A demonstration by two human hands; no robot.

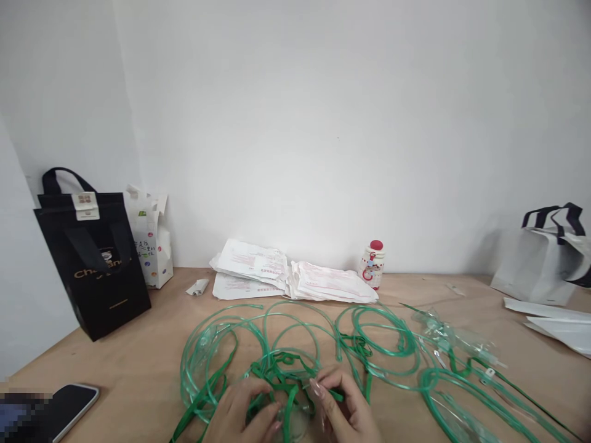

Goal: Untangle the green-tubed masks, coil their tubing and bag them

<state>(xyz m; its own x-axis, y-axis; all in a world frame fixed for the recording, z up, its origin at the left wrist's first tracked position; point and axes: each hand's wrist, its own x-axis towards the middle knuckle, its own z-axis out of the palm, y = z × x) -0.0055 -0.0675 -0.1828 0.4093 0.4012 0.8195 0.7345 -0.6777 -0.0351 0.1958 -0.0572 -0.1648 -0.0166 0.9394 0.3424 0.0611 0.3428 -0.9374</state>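
At the bottom centre, my left hand (pixel 242 411) is closed, its fingers curled beside a tangle of green elastic straps (pixel 289 409); what lies inside its grip is mostly hidden. Opposite it, my right hand (pixel 345 406) pinches thumb against fingers, with a bit of green strap showing between them. A clear oxygen mask (pixel 300 424) lies low between both hands, partly covered by the straps. Coils of clear green tubing (pixel 221 326) spread around and behind my hands. Another tubing coil (pixel 385 332) lies beyond my right hand.
On the right lie more masks in clear plastic (pixel 462 344) with straps and tubing (pixel 480 400). White printed packets (pixel 253 264) and a white bottle with red cap (pixel 372 264) stand by the wall. A black bag (pixel 96 264), white bags (pixel 538 264) and a phone (pixel 69 409) flank them.
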